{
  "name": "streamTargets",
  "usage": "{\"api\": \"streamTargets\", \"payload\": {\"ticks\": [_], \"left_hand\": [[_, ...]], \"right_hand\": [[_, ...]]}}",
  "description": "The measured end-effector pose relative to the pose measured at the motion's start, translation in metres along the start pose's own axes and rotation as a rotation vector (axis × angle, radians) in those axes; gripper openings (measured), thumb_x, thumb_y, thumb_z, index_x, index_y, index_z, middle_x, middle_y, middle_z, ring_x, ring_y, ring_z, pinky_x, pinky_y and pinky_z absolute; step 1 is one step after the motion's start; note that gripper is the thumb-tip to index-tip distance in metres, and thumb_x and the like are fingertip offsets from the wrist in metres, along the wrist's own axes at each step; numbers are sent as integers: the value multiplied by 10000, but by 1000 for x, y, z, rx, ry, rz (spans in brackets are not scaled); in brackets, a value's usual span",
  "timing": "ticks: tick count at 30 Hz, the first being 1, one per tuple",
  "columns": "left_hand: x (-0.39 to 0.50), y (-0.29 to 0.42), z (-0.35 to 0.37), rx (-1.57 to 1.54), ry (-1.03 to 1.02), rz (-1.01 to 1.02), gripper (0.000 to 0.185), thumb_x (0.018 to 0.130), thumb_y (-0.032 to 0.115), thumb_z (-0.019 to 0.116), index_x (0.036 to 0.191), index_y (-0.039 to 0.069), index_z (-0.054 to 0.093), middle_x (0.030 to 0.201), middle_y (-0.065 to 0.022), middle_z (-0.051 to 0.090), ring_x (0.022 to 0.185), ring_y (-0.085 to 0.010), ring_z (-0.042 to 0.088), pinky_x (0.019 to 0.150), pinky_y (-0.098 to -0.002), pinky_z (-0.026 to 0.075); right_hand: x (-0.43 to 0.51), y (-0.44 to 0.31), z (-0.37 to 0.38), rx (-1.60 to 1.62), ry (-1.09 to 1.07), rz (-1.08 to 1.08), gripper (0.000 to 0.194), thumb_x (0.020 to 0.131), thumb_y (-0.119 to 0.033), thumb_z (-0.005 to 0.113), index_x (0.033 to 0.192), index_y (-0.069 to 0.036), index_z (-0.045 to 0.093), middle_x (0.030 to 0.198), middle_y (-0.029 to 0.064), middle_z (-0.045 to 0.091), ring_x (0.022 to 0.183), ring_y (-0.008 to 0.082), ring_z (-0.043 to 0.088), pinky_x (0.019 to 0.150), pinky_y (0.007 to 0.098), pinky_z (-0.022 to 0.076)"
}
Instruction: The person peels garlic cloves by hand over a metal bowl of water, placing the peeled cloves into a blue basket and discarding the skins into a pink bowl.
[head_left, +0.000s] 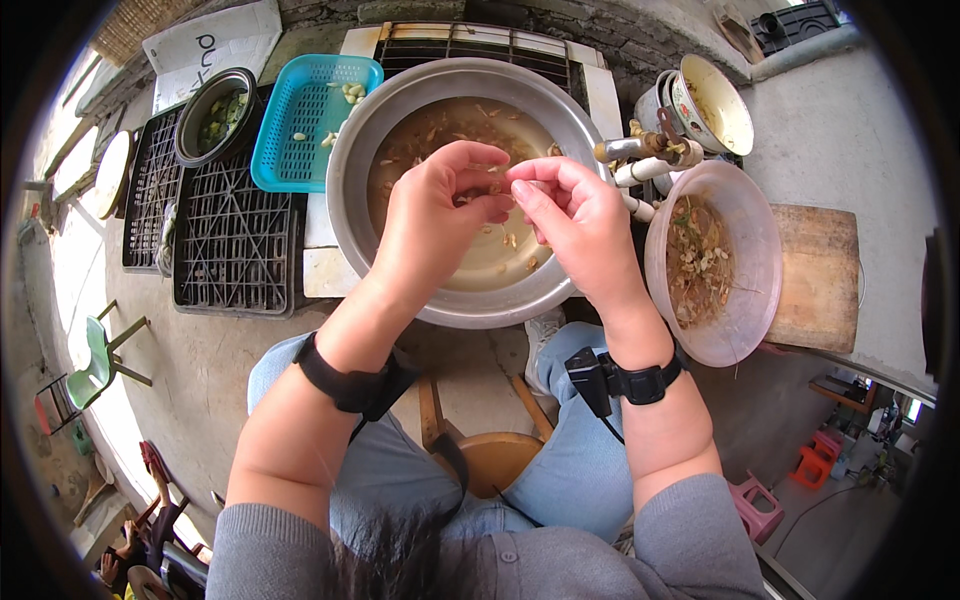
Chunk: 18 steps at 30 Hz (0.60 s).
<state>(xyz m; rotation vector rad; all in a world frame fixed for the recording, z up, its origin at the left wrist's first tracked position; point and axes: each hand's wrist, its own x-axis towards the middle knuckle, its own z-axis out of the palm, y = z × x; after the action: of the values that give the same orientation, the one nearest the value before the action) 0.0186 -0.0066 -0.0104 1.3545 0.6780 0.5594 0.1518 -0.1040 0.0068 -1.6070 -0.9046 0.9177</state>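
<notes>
Over a wide metal basin (465, 309), both my hands come together. My left hand (431, 206) and my right hand (581, 217) pinch a small pale-brown piece (495, 189) between their fingertips; fingers partly cover it, and I cannot tell exactly what it is. Cloudy brown water (480, 274) fills the basin's lower part, with several small brown pieces in it. Beyond my left hand, a blue plastic basket (289, 131) holds several peeled garlic cloves (352, 92). To the right of my right hand, a translucent pink basin (759, 262) contains peelings and stringy scraps (697, 266).
A tap (634, 148) juts towards the metal basin's right rim. Behind it are an enamel bowl (731, 112) and a wooden board (817, 281). Black plastic crates (234, 240) support a dark bowl (186, 142) of greens. Another person (161, 536) sits at lower left.
</notes>
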Motion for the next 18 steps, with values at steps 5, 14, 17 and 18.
{"api": "streamTargets", "payload": {"ticks": [5, 14, 17, 18], "left_hand": [[-2, 1, 0, -38, -83, -55, 284, 881, -52, 638, 1158, -59, 578, 1049, -138, 691, 936, -159, 681, 829, -269, 566], [1, 6, -11, -249, -106, -82, 212, 893, -24, 658, 1101, -40, 619, 1013, -109, 687, 921, -155, 685, 860, -285, 582], [0, 5, -8, -136, -59, 11, 175, 884, -31, 666, 1056, -36, 639, 980, -93, 691, 895, -141, 682, 838, -270, 581], [-1, 5, -7, -81, -42, 35, 165, 880, -37, 666, 1044, -36, 646, 967, -88, 693, 886, -136, 681, 829, -264, 578]], "right_hand": [[1, 3, 2, -250, 48, -250, 132, 864, -17, 663, 992, 11, 668, 889, 87, 664, 745, 163, 679, 689, 284, 546], [0, -1, -6, -143, 137, -205, 87, 863, -40, 683, 939, 0, 702, 893, 85, 682, 758, 161, 669, 697, 271, 537], [-1, -2, -8, -141, 123, -140, 106, 854, -74, 706, 932, -1, 708, 879, 91, 690, 760, 150, 669, 690, 262, 530], [-1, -2, -8, -143, 118, -142, 112, 852, -79, 707, 932, 0, 707, 873, 92, 689, 761, 148, 669, 688, 261, 529]]}}
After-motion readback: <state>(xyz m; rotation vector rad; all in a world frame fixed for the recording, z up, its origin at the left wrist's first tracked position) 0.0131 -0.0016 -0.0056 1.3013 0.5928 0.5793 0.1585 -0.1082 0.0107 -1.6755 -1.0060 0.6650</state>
